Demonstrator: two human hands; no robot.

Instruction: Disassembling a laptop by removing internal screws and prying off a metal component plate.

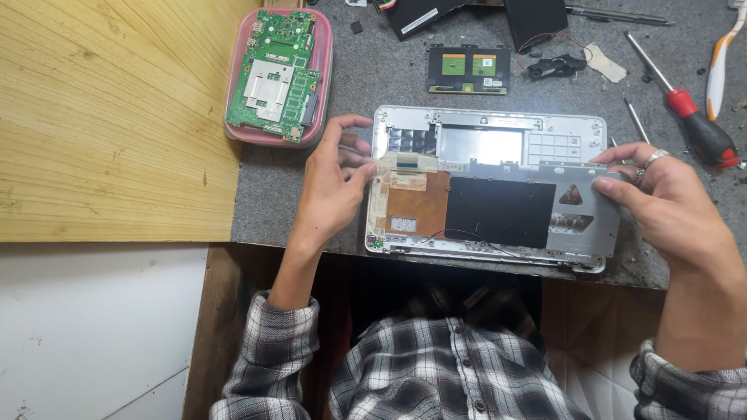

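An opened silver laptop base (498, 128) lies on the grey worktop in front of me, with a black sheet and a copper-coloured patch inside it. My left hand (331, 187) pinches a strip of clear tape or film (387, 163) at the case's left edge. My right hand (661, 202), with a ring on one finger, grips the metal plate (580, 225) at the right end of the case.
A green circuit board (276, 74) rests on a pink tray (323, 117) to the upper left. A black touchpad board (468, 68) lies behind the case. A red-handled screwdriver (692, 117) and a thin one (636, 118) lie at right. A wooden surface (109, 117) fills the left.
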